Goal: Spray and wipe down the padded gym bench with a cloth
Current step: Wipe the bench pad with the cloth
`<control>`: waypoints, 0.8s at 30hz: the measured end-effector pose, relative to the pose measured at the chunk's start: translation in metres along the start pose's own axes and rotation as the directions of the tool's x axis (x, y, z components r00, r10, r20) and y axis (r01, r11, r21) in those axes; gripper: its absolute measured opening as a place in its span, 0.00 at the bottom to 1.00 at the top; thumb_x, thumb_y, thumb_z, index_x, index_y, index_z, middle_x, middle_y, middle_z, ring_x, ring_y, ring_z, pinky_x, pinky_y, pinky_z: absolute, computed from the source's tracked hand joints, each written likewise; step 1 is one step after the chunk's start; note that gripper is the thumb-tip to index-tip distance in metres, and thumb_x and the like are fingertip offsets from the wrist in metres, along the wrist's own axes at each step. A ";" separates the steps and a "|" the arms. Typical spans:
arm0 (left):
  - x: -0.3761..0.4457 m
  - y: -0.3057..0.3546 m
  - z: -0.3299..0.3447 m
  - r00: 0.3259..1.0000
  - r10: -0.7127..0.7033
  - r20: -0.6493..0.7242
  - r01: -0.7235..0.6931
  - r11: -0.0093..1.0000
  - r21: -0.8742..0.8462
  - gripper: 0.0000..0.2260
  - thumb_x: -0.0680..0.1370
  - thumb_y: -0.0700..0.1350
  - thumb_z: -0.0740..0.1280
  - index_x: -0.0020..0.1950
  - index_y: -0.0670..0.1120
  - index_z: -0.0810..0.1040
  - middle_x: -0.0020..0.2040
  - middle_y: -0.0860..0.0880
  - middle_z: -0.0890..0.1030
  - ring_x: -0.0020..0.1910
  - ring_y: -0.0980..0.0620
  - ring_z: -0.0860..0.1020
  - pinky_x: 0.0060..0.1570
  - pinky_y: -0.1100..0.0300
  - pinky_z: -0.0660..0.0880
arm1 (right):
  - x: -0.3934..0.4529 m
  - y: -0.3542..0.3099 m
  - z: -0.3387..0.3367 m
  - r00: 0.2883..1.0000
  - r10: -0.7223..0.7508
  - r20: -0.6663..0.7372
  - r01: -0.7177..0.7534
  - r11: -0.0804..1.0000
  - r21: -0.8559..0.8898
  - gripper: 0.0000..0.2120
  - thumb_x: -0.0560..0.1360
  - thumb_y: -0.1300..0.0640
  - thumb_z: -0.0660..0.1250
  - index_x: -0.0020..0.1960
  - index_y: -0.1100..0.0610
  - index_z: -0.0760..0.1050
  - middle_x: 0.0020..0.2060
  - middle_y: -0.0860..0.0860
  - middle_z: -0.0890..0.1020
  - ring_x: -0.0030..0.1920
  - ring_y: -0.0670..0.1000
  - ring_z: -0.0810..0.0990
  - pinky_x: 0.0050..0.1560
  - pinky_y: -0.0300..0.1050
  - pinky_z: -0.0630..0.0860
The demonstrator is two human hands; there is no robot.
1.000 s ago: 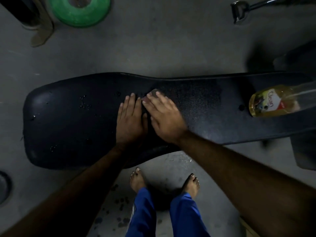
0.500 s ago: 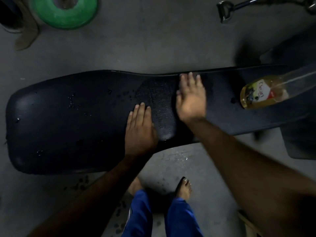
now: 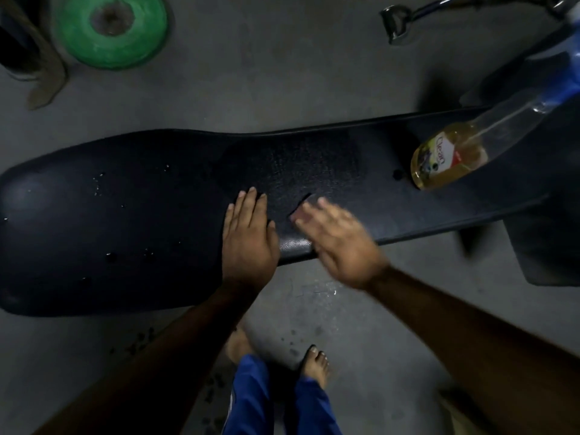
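Observation:
The black padded bench (image 3: 125, 230) runs left to right across the head view, with water drops on its left half. My left hand (image 3: 249, 243) lies flat on the pad near the front edge, fingers together, holding nothing. My right hand (image 3: 340, 243) is blurred just to its right, pressing a small greyish cloth (image 3: 299, 213) that peeks out under the fingertips. A clear spray bottle (image 3: 448, 155) with yellow liquid and a blue head rests on the bench's right end, apart from both hands.
On the grey floor behind the bench are a green weight plate (image 3: 110, 29) and a metal cable handle (image 3: 397, 23). A second dark pad (image 3: 549, 246) sits at the right. My bare feet (image 3: 315, 365) stand before the bench, near wet spots.
My right hand swept from the middle of the pad to its far edge, then back toward the near edge. My left hand stayed flat on the pad.

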State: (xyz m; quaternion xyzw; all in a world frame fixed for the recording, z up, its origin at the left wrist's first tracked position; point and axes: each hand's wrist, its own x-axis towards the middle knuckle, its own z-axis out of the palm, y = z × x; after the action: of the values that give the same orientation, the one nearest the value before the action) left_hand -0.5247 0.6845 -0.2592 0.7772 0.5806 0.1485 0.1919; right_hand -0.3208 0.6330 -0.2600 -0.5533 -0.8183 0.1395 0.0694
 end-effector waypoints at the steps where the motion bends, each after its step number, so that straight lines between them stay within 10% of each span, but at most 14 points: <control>1: -0.001 -0.002 0.004 1.000 0.014 -0.005 -0.013 0.999 0.033 0.24 0.80 0.49 0.55 0.73 0.39 0.67 0.75 0.40 0.65 0.76 0.44 0.60 0.76 0.49 0.51 | -0.002 0.027 -0.003 0.997 0.061 -0.045 -0.062 0.997 -0.036 0.29 0.76 0.56 0.58 0.77 0.55 0.66 0.77 0.58 0.66 0.78 0.62 0.60 0.77 0.62 0.59; 5: -0.003 -0.003 0.013 0.998 0.055 -0.010 -0.052 0.986 0.157 0.25 0.81 0.53 0.56 0.74 0.39 0.66 0.75 0.39 0.64 0.76 0.42 0.59 0.76 0.47 0.52 | 0.025 0.024 -0.007 0.681 0.676 -0.284 -0.644 0.736 0.209 0.30 0.75 0.52 0.55 0.77 0.57 0.65 0.77 0.59 0.66 0.78 0.64 0.59 0.75 0.63 0.60; 10: -0.004 -0.004 0.016 0.997 0.067 -0.037 -0.057 0.974 0.219 0.25 0.82 0.53 0.55 0.74 0.39 0.66 0.75 0.39 0.64 0.76 0.41 0.60 0.75 0.45 0.55 | -0.017 0.006 0.007 0.996 0.024 -0.084 -0.023 1.000 0.016 0.29 0.76 0.57 0.60 0.77 0.54 0.66 0.77 0.56 0.66 0.78 0.62 0.60 0.77 0.60 0.59; 12: -0.004 -0.005 0.019 0.996 0.068 -0.056 -0.053 0.972 0.227 0.25 0.82 0.52 0.56 0.74 0.39 0.66 0.76 0.39 0.63 0.76 0.41 0.59 0.75 0.46 0.54 | -0.015 0.056 -0.003 0.966 0.192 -0.175 -0.193 0.981 0.012 0.30 0.74 0.57 0.58 0.76 0.56 0.68 0.75 0.59 0.68 0.77 0.64 0.62 0.76 0.62 0.61; 15: -0.004 -0.002 0.019 0.997 0.054 -0.060 -0.039 0.974 0.225 0.25 0.81 0.52 0.56 0.74 0.39 0.66 0.75 0.39 0.64 0.76 0.41 0.60 0.75 0.46 0.54 | 0.004 0.029 -0.005 0.718 0.633 -0.289 -0.597 0.774 0.210 0.32 0.73 0.53 0.55 0.77 0.58 0.65 0.77 0.60 0.65 0.78 0.65 0.58 0.75 0.63 0.60; 19: -0.001 -0.002 0.013 0.998 0.031 -0.048 -0.026 0.993 0.114 0.23 0.81 0.50 0.54 0.72 0.40 0.69 0.75 0.40 0.66 0.76 0.43 0.60 0.75 0.49 0.53 | -0.019 -0.050 0.021 0.985 0.126 -0.119 -0.115 0.989 0.096 0.27 0.78 0.54 0.55 0.77 0.55 0.66 0.78 0.56 0.65 0.79 0.61 0.59 0.77 0.60 0.57; 21: 0.000 -0.004 0.003 0.998 -0.027 -0.060 0.022 0.996 -0.083 0.20 0.82 0.47 0.55 0.70 0.40 0.72 0.74 0.43 0.68 0.75 0.46 0.62 0.75 0.54 0.53 | -0.021 -0.008 0.017 0.990 -0.062 -0.128 0.059 0.998 -0.023 0.25 0.79 0.54 0.57 0.75 0.54 0.69 0.76 0.55 0.69 0.77 0.60 0.63 0.75 0.57 0.59; 24: -0.007 -0.018 -0.015 0.990 -0.093 -0.106 0.077 0.987 -0.143 0.17 0.83 0.44 0.57 0.68 0.41 0.73 0.72 0.44 0.71 0.74 0.48 0.64 0.74 0.55 0.57 | -0.006 0.037 0.003 0.892 0.333 -0.307 -0.309 0.943 0.126 0.23 0.79 0.56 0.57 0.74 0.55 0.71 0.74 0.57 0.71 0.76 0.62 0.64 0.73 0.63 0.65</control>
State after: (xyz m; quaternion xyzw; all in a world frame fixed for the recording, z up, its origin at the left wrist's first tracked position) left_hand -0.5484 0.6837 -0.2545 0.7269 0.6114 0.2238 0.2184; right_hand -0.2866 0.6404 -0.2735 -0.6931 -0.6874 0.0866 0.1990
